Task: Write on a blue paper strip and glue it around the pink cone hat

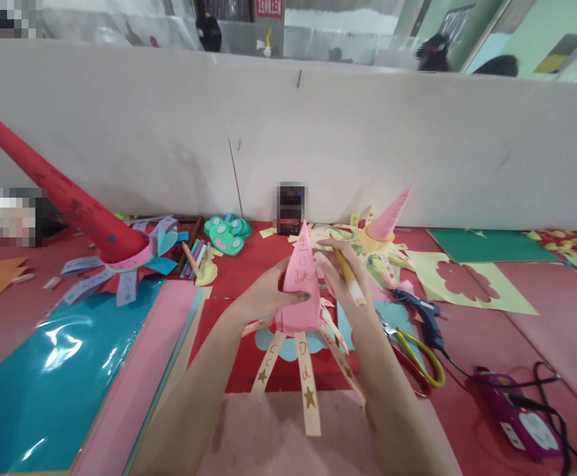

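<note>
A pink paper cone hat [302,281] stands in front of me with gold characters written down its side. My left hand [273,294] grips its left side, the thumb across the front. Cream paper strips [307,383] with letters and gold stars fan out from its base over a light-blue scalloped paper piece [288,349]. At the cone's right side is my right hand [345,274], its fingers closed round a gold marker [348,277] with a white end pointing down toward me. The marker's far end is partly behind the fingers.
A red cone hat [77,205] leans at left beside blue plastic-wrapped paper [60,377]. Another pink cone [391,217] stands behind right. Scissors [420,360], a glue gun [424,317] and a purple power strip [519,413] with cords lie right. A white partition [367,145] bounds the back.
</note>
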Demonstrator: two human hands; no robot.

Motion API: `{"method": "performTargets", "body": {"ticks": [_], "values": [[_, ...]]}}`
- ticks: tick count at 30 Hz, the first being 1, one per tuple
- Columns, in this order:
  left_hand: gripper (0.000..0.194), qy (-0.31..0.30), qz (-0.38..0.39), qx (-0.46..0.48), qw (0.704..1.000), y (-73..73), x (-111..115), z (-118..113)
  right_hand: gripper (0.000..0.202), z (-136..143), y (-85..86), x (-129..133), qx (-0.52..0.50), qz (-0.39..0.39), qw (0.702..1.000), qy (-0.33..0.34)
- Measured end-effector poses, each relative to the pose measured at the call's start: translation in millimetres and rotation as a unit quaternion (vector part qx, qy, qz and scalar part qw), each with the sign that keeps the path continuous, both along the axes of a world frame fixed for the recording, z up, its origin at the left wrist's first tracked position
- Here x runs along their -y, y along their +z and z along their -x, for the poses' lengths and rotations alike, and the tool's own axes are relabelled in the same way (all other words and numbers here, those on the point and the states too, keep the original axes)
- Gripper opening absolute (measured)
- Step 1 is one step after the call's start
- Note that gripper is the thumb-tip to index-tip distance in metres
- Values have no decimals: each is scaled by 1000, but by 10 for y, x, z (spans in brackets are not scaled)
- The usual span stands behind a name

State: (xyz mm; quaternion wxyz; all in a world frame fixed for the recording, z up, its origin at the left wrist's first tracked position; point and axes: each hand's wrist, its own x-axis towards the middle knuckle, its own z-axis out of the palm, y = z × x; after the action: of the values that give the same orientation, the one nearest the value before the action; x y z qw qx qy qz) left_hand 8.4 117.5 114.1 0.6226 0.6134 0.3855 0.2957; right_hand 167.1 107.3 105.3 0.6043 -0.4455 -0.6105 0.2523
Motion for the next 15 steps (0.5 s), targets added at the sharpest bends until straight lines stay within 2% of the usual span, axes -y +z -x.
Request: {"method": "performTargets", "body": {"ticks": [3,7,11,15], "values": [[46,-4,24,-26,999,13,35,-37,22,-4,-11,-18,-36,54,997,48],[36,0,1,-53,999,8,54,-78,28,-28,-60,-40,-24,60,996,54],[38,9,-29,-81,996,-2,50,-66,25,-35,-84,-58,-11,54,996,74],[44,3,-52,-79,995,-19,17,-33,27,-32,-79,-76,-73,69,993,56]]}}
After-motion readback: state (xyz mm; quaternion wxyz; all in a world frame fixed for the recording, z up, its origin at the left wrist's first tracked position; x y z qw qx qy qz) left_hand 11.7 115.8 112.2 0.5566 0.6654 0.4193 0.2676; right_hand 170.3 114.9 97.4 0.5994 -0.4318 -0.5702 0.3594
